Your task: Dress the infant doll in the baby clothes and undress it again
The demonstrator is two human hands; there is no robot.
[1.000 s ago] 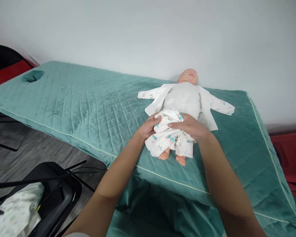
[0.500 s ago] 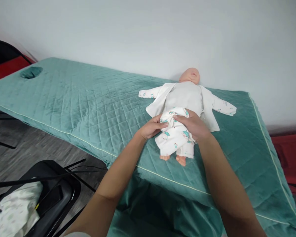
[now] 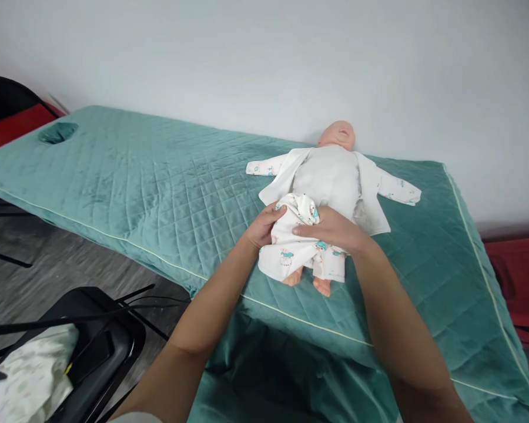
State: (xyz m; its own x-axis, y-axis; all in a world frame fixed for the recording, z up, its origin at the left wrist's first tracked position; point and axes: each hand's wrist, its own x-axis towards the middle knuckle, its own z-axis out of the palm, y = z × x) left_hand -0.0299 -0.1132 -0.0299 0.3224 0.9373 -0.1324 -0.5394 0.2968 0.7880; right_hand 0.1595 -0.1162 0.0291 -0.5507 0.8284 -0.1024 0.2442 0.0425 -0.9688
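White printed cloth is bunched between the two hands: the left hand pinches the pants with its thumb on top, and the right hand lays its thumb across them from the other side. Both hands are closed around the fabric, though most of the fingers are hidden under it or behind it. Small teal and reddish figures dot the cloth; whether any are letters is too small to tell. The pants lie over the doll's legs, waist end gathered toward the belly, hems toward the person, with two bare feet showing at the hems. The doll lies face up, its long axis running from the near edge to the wall, head at the wall and leaning slightly right. A white shirt spreads unfastened around its body, sleeves stretched out sideways. Beneath is a green quilted bed, with a hole near its far left end. At lower left, patterned cloth rests on a black chair.
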